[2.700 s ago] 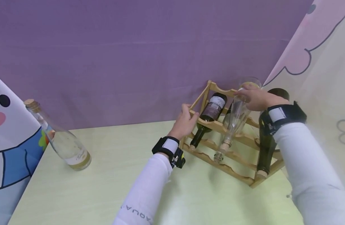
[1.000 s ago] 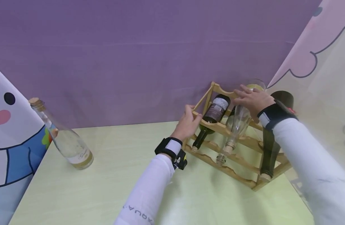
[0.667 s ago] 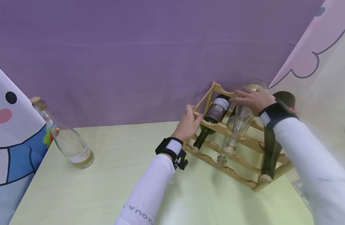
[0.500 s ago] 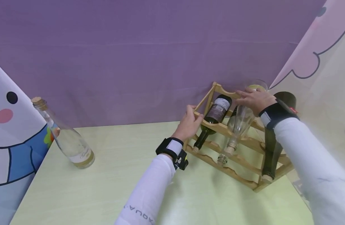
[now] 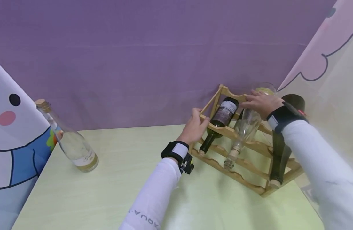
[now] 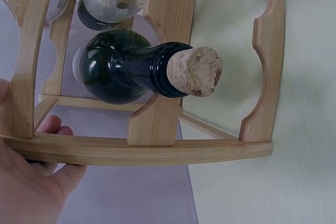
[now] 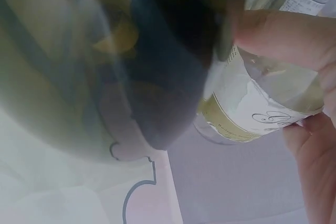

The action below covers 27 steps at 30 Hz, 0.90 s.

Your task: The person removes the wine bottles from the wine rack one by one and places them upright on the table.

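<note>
– Where's the clear bottle [image 5: 248,124]?
– Lying in the wooden rack [image 5: 247,182], neck toward the person. The right hand [image 5: 262,103] has thumb and fingers curled round its labelled end, likely to steady it.
– And the left hand [image 5: 193,127]?
– Fingers and thumb wrap the rack's side, probably so it can't shift.
– Beyond those?
– A dark bottle [image 5: 225,111] lies alongside, seemingly cradled by notches; a corked bottle [image 5: 71,143] stands well apart on the table [image 5: 121,179].

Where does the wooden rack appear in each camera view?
Head: wooden rack right of centre, gripped by the left hand.
Left wrist: spans the upper left and centre, a corked bottle in it.
Right wrist: I can't make it out there.
Shared landmark: purple backdrop, high in head, low in both wrist views.
</note>
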Motion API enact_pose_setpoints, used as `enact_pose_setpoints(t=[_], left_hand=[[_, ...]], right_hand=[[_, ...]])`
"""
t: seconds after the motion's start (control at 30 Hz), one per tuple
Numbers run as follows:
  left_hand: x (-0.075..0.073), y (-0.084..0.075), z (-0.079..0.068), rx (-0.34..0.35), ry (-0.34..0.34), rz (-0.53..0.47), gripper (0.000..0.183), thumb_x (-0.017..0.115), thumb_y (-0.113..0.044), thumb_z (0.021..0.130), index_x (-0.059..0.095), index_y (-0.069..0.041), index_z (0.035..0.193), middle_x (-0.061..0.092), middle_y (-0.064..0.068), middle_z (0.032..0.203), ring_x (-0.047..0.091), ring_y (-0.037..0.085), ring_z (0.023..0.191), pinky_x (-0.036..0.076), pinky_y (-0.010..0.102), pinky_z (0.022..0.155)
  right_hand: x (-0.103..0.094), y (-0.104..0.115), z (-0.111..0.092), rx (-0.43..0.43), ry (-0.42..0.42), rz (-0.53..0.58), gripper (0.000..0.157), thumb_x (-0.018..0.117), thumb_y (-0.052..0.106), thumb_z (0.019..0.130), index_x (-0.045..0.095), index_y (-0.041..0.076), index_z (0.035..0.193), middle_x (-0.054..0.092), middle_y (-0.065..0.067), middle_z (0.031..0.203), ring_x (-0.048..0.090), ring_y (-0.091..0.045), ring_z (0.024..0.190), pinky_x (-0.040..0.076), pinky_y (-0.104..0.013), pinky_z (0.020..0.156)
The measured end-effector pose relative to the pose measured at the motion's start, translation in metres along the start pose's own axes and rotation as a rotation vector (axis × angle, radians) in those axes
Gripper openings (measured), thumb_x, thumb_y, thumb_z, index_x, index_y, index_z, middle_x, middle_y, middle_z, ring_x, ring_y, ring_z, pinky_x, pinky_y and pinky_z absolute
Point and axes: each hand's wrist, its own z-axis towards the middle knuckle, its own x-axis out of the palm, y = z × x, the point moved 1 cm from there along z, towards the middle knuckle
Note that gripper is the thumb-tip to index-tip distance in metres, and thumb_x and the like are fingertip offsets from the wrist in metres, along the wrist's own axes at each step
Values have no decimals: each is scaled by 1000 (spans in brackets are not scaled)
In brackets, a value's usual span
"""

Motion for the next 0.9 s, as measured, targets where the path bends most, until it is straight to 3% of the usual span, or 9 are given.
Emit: enact_pose_setpoints(t=[0.07, 0.2, 0.33, 0.57, 0.9], left_hand=[[0, 0, 1, 1, -3, 0, 52, 40, -32, 103, 20, -9, 145, 51, 20, 124, 54, 26, 89, 42, 34, 69], [2, 1, 2, -3, -7, -6, 51, 41, -32, 103, 20, -10, 144, 51, 20, 126, 55, 27, 89, 43, 35, 68], [4, 1, 2, 1, -9, -7, 50, 41, -32, 103, 20, -9, 143, 50, 21, 128, 55, 26, 91, 43, 34, 69], [1, 0, 1, 3, -6, 0, 50, 40, -31, 104, 20, -8, 144, 51, 21, 122, 54, 26, 78, 39, 31, 60], [1, 5, 4, 21, -1, -10, 50, 40, -31, 104, 20, -8, 143, 51, 18, 113, 52, 24, 79, 40, 30, 62]], right_hand=[[1, -1, 0, -25, -7, 2, 76, 75, -23, 57, 63, 15, 121, 54, -26, 137, 39, -51, 129, 46, -67, 92], [4, -4, 0, -77, -36, 36, 75, 73, -26, 54, 63, 12, 117, 54, -25, 138, 36, -51, 132, 40, -69, 98], [4, -4, -1, -103, -60, 46, 73, 72, -27, 54, 62, 12, 115, 59, -23, 133, 40, -49, 130, 43, -67, 96], [-1, 0, -1, -105, -82, 52, 65, 72, -23, 60, 60, 10, 114, 63, -22, 125, 50, -49, 119, 47, -65, 94], [-8, -3, 2, -121, -105, 158, 74, 74, -20, 58, 58, 6, 125, 62, -23, 126, 50, -47, 118, 45, -64, 96]])
